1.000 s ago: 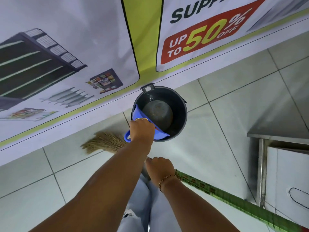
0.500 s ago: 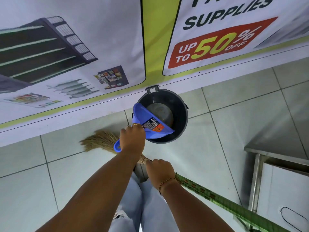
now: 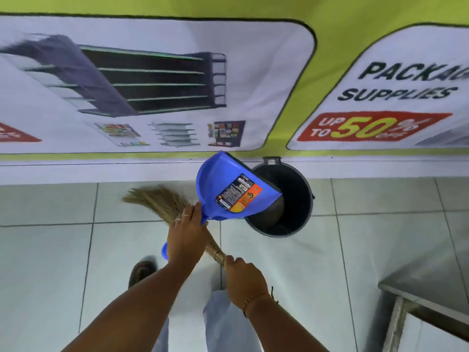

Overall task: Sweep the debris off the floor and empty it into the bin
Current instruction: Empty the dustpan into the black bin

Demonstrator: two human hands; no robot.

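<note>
While a printed banner of shelving covers the wall above the pale tiled floor, a steel table juts in at the lower right and the black bin stands on the tiles at the wall's foot. Over the bin's left rim the blue dustpan is tipped up, its labelled underside facing the camera and its handle wrapped in the curled fingers of the left hand. Behind that hand the broom fans its bristles leftward, and the right hand is closed round its bound neck.
</note>
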